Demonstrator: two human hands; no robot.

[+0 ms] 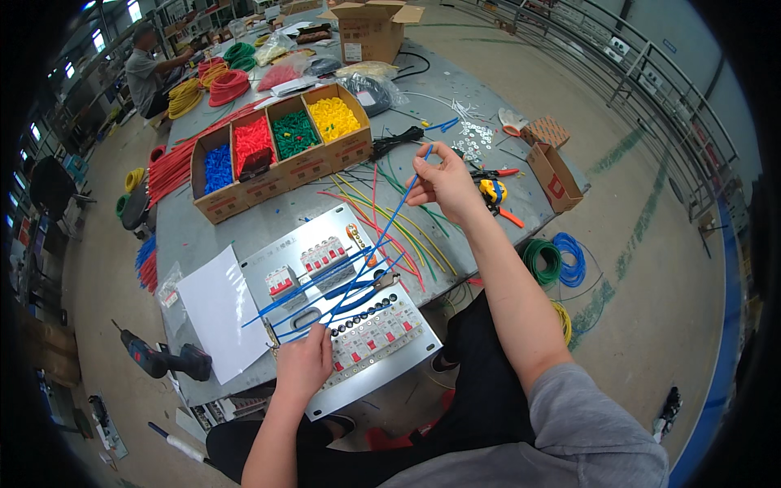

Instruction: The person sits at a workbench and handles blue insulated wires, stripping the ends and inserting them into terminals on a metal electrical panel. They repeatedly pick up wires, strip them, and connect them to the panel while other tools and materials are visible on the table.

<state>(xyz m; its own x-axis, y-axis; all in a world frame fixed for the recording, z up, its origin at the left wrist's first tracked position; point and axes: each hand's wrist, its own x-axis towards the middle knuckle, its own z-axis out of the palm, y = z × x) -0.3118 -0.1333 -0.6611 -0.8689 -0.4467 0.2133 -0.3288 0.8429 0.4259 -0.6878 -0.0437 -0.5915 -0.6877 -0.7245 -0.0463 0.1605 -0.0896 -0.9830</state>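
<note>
A blue wire runs slantwise between my hands. My right hand pinches its upper end, raised over the table. My left hand is closed around its lower end, just above the metal panel. The panel carries a row of circuit breakers along its near side, and more breakers toward its far side. Several loose blue wires lie across the middle. Among them rests a hand tool with dark blue handles, partly covered by the wires.
Beyond the panel stands a cardboard box of blue, red, green and yellow caps. Wire strippers lie to the right. A white sheet and a cordless drill are at left. Coiled wires sit on the floor. A person works far left.
</note>
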